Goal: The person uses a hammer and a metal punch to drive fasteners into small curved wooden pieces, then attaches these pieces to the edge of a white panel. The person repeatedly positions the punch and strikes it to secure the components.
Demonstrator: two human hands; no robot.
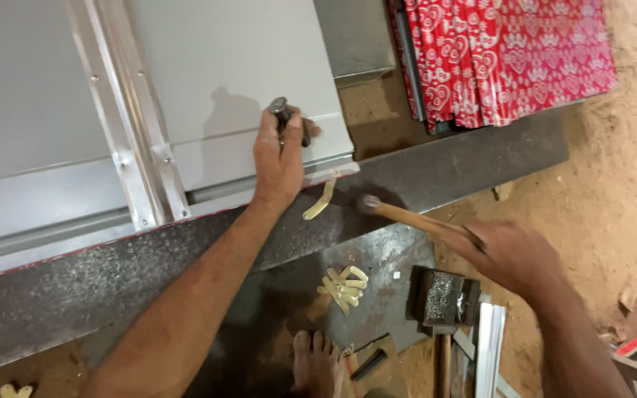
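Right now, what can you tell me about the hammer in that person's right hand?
The hammer has a pale wooden handle and a small dark head, blurred in this view. The right hand grips the handle's far end, so the tool lies slanted, head pointing left and slightly up. The head sits over the dark stone slab, just below the corner of the grey metal sheet; whether it touches the slab cannot be told.
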